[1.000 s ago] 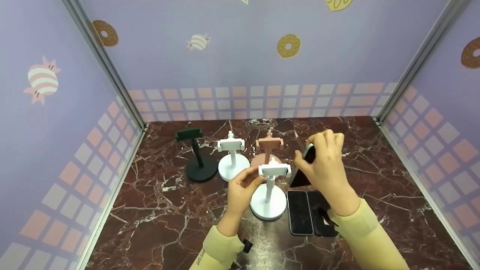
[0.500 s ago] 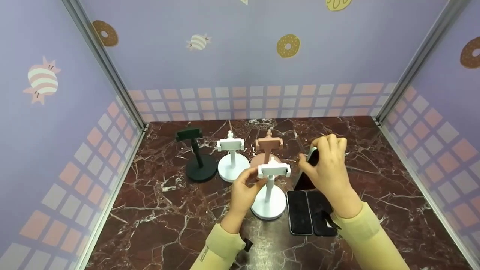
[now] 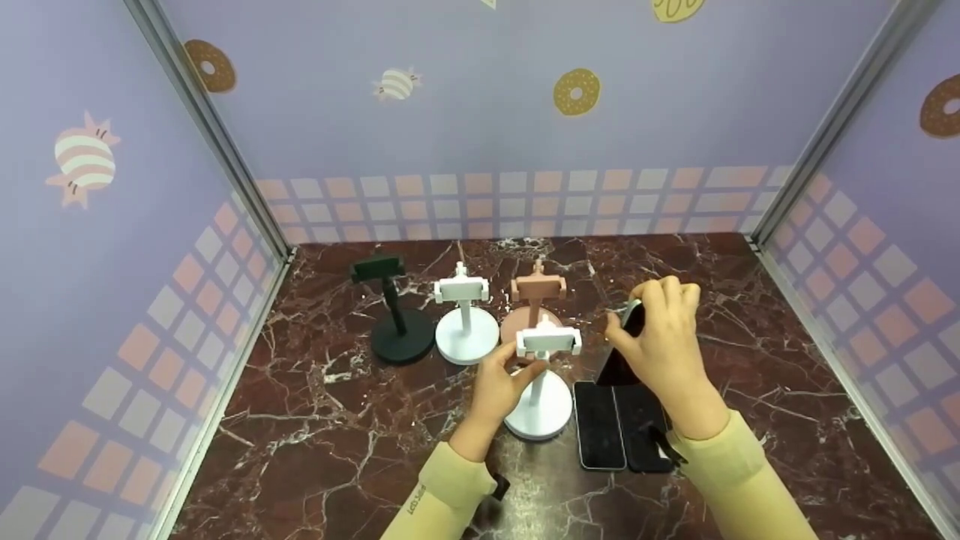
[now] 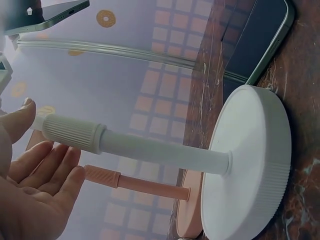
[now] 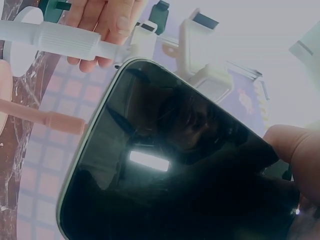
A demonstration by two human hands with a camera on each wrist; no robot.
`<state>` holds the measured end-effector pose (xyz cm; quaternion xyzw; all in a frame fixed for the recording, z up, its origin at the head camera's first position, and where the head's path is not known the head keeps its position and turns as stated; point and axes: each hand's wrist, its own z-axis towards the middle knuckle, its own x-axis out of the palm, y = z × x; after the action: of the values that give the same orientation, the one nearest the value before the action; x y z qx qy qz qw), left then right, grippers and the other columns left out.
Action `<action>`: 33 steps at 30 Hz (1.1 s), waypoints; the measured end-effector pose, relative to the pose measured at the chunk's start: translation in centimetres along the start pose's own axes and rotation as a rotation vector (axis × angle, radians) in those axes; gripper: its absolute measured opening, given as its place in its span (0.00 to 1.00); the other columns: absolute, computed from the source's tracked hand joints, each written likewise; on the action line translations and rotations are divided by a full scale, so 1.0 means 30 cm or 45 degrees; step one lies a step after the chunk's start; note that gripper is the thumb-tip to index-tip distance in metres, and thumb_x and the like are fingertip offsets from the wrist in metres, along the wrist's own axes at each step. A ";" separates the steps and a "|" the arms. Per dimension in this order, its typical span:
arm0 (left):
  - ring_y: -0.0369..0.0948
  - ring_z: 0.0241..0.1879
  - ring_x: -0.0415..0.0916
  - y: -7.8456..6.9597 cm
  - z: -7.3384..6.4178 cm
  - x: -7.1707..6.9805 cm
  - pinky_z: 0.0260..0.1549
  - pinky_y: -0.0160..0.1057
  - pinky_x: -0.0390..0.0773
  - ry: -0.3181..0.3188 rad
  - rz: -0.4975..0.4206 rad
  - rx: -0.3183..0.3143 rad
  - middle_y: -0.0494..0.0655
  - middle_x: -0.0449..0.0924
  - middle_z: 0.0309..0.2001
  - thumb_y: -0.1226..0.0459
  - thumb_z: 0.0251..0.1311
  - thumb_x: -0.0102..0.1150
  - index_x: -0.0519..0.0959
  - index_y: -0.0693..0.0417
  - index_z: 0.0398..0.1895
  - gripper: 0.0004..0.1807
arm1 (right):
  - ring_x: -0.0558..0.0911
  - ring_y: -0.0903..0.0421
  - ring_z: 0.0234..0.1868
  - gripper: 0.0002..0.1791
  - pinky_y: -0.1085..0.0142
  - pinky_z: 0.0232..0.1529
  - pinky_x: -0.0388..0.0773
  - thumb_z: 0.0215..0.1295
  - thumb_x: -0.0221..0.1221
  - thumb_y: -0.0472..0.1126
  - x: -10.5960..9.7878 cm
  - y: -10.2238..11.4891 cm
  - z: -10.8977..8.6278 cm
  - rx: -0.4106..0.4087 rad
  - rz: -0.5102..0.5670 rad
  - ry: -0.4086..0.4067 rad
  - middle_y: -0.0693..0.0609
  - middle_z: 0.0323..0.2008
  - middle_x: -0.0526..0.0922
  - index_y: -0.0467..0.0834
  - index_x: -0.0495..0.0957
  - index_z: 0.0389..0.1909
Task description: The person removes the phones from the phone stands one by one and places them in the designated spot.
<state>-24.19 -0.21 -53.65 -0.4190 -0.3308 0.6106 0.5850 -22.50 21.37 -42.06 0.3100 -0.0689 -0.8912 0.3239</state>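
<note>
In the head view my right hand [image 3: 664, 322] grips a dark-screened phone [image 3: 621, 352] with a pale green edge, thumb on one side and fingers on the other. Its black screen [image 5: 175, 170] fills much of the right wrist view. My left hand [image 3: 501, 386] is at the upper neck of the front white phone stand [image 3: 538, 405], just below its clamp [image 3: 548, 341]. In the left wrist view that hand's relaxed fingers [image 4: 50, 165] lie beside the ribbed collar [image 4: 72, 132], with the thumb [image 4: 20, 117] on the other side.
Behind the front stand are a black phone stand [image 3: 397, 334], another white one [image 3: 466, 330] and a pink one [image 3: 538, 289]. Two phones lie flat side by side, one [image 3: 600, 427] next to the stand's base, the other [image 3: 641, 420] partly behind my right wrist. Patterned walls enclose the marbled tabletop [image 3: 300, 450].
My left hand has shifted right and slightly down, from the clamp's left side to the neck. The right hand, with the phone, has moved slightly right and down.
</note>
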 end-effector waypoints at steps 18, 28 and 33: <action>0.59 0.46 0.88 0.040 -0.001 0.025 0.51 0.46 0.86 0.019 0.072 -0.029 0.65 0.88 0.42 0.71 0.57 0.72 0.85 0.70 0.43 0.12 | 0.59 0.39 0.39 0.18 0.56 0.36 0.57 0.51 0.68 0.30 -0.006 -0.075 -0.058 0.103 -0.085 0.015 0.38 0.34 0.67 0.34 0.68 0.38; 0.58 0.46 0.88 0.046 -0.006 0.032 0.50 0.44 0.87 -0.031 0.146 -0.006 0.64 0.89 0.42 0.69 0.57 0.73 0.86 0.69 0.42 0.12 | 0.59 0.39 0.39 0.18 0.59 0.30 0.56 0.53 0.69 0.31 -0.019 -0.133 -0.094 0.173 -0.164 0.064 0.37 0.35 0.68 0.34 0.69 0.39; 0.57 0.46 0.88 0.044 -0.010 0.033 0.49 0.44 0.87 -0.048 0.149 -0.025 0.64 0.89 0.43 0.67 0.57 0.73 0.86 0.68 0.42 0.13 | 0.61 0.39 0.40 0.18 0.58 0.26 0.59 0.53 0.69 0.32 -0.025 -0.162 -0.117 0.260 -0.181 0.107 0.37 0.34 0.68 0.35 0.69 0.38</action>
<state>-24.47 0.63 -55.07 -0.4315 -0.3227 0.6483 0.5379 -22.56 25.90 -46.06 0.3825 -0.1234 -0.8865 0.2295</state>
